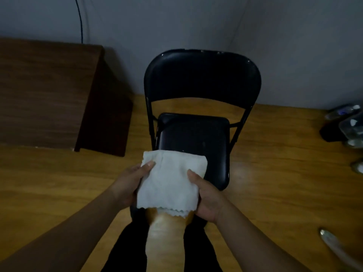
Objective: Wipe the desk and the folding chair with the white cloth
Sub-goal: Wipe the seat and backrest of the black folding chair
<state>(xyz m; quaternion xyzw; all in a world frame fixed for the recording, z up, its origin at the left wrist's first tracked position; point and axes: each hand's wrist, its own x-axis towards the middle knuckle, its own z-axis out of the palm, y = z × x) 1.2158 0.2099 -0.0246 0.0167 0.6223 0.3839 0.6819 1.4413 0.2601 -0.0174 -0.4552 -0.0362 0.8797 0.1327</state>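
A folded white cloth (170,181) is held in the air in front of me, above the front edge of the chair seat. My left hand (131,181) grips its left side with the thumb on top. My right hand (206,199) grips its right side. The black folding chair (200,81) stands unfolded straight ahead, its padded seat (194,138) just beyond the cloth and its backrest toward the wall. The dark brown wooden desk (45,91) stands at the left against the wall, apart from both hands.
The floor (275,183) is yellow-brown wood. Several plastic bottles (351,126) lie at the right edge. A thin black cable (80,18) hangs down the grey wall behind the desk. My dark trouser legs show at the bottom centre.
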